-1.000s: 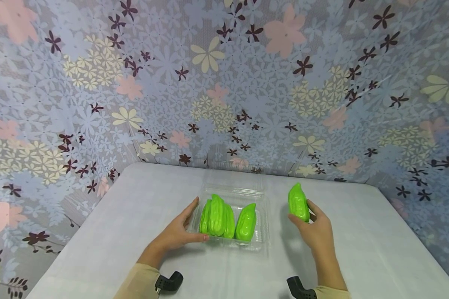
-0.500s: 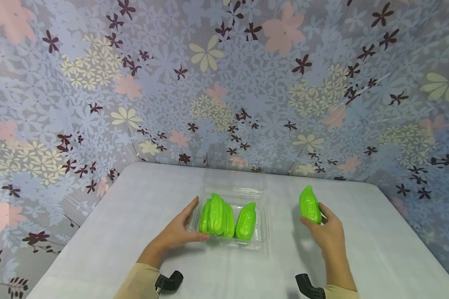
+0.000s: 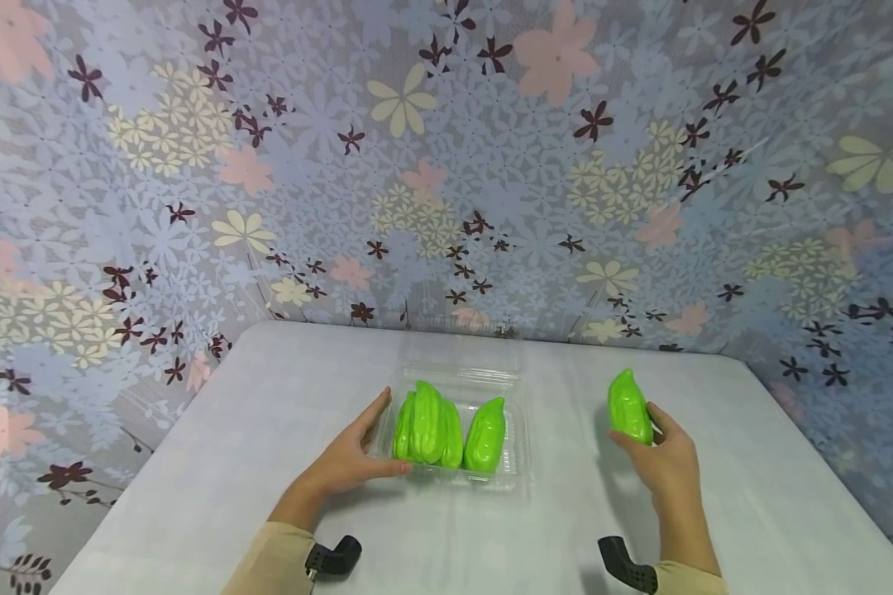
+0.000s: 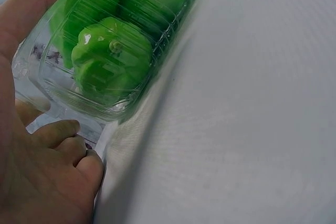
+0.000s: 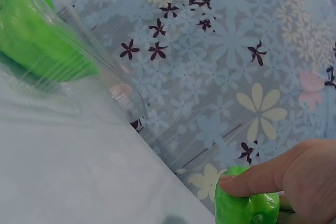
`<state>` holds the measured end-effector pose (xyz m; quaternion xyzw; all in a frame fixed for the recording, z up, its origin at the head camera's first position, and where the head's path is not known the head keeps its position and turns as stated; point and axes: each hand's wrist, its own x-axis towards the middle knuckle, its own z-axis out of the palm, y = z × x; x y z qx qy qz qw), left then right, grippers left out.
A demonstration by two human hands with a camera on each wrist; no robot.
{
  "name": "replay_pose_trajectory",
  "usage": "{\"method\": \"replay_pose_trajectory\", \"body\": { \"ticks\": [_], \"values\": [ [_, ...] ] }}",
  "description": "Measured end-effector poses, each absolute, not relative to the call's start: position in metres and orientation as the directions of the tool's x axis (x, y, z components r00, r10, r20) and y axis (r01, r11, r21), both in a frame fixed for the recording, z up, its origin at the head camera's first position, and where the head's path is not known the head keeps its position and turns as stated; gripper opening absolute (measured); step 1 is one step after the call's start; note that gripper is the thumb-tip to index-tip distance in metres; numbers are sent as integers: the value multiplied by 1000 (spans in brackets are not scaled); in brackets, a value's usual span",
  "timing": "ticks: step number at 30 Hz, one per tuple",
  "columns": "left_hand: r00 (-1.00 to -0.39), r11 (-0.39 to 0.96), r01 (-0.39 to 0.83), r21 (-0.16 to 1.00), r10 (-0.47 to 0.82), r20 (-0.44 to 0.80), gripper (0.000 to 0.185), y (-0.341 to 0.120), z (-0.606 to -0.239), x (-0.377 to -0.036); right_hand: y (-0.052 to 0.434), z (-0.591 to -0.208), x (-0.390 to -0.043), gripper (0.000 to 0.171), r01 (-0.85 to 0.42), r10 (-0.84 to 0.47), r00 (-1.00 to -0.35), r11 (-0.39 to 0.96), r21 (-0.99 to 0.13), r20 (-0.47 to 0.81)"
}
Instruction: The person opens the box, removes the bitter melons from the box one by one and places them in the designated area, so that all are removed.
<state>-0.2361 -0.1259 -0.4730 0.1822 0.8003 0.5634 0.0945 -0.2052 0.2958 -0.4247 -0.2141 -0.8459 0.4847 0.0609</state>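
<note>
A clear plastic clamshell box point(image 3: 515, 450) stands on the table with its lid raised at the back. Inside, several glossy, ridged green peppers point(image 3: 427, 426) crowd the left side, and a separate pepper point(image 3: 485, 436) leans at the right. My left hand point(image 3: 342, 463) holds the box by its front left corner, thumb along the front and fingers at the left side; the left wrist view shows this hand point(image 4: 50, 171) close up. Right of the box, my right hand point(image 3: 670, 459) grips another green pepper point(image 3: 628, 407), pointed tip away from me, apparently above the table.
A white cloth covers the table point(image 3: 558, 529). Flowered fabric point(image 3: 417, 165) rises behind its back edge and hangs at both sides. Each wrist carries a black camera mount point(image 3: 335, 558).
My right hand has moved right with its pepper, farther from the box. The left hand and the peppers in the box keep their places, while the head view shifts slightly.
</note>
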Motion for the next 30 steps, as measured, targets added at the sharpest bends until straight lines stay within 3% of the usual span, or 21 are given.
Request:
{"method": "replay_pose_trajectory", "body": {
  "ticks": [30],
  "values": [
    [-912, 296, 187, 936, 406, 54, 119, -126, -473, -235, 329, -444, -203, 91, 391, 492, -853, 381, -838, -174]
  ]
}}
